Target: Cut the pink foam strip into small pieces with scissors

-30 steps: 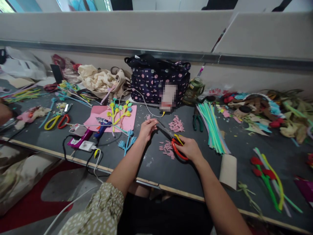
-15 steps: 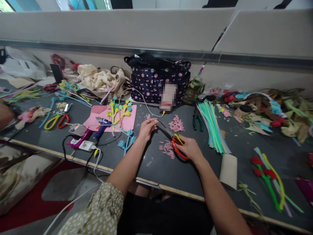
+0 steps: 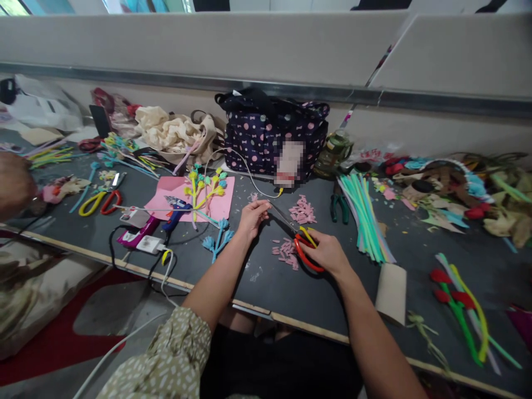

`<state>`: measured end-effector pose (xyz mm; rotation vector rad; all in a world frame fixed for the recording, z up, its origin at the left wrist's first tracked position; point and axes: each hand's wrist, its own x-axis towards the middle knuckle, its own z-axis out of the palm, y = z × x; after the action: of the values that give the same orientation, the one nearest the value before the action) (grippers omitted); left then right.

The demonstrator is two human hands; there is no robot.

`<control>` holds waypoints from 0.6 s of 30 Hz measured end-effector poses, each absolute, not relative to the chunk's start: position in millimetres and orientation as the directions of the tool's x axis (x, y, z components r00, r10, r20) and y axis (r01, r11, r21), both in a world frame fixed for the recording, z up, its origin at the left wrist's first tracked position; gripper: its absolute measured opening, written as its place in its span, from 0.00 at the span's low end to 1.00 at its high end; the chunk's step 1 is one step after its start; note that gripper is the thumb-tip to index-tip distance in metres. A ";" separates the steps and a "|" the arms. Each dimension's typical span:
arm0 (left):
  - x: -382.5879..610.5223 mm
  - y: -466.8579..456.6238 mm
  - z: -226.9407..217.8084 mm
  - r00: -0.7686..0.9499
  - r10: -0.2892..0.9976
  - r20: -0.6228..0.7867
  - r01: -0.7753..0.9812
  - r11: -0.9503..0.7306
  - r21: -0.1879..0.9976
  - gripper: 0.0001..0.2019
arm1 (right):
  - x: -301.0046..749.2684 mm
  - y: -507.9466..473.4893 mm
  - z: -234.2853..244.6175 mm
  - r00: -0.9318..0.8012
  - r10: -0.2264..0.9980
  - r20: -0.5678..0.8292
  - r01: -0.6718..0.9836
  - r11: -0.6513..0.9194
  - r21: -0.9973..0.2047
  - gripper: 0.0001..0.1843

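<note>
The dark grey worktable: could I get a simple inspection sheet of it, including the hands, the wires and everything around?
Surface: dark grey worktable with a pale wooden front edge; small scraps scattered on it.
Things in use: metal scissors with one red and one yellow handle; far pile of small pink pieces; near pile of small pink pieces.
Clutter: bundle of green-and-lilac fuzzy stems; flat pink sheet.
Hands: right hand holds the scissors; left hand pinches near the blade tips, anything held too small to tell.
Cables: thin white cable, yellow-ended; black cable.
Surroundings: navy patterned fabric bag; off-white partition wall; blurred part of another person at left.
</note>
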<state>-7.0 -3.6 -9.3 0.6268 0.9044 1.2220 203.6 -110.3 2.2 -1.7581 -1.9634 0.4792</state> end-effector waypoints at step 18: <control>-8.5 -4.7 -7.7 0.071 0.979 -0.193 -0.512 0.202 0.835 0.15 | 205.8 -108.7 -1.4 -0.045 0.992 0.120 0.827 0.104 -0.552 0.17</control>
<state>-8.5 -4.7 -7.7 0.6706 0.8848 1.2568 205.8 -108.7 -1.4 -1.7696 -1.9209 0.4642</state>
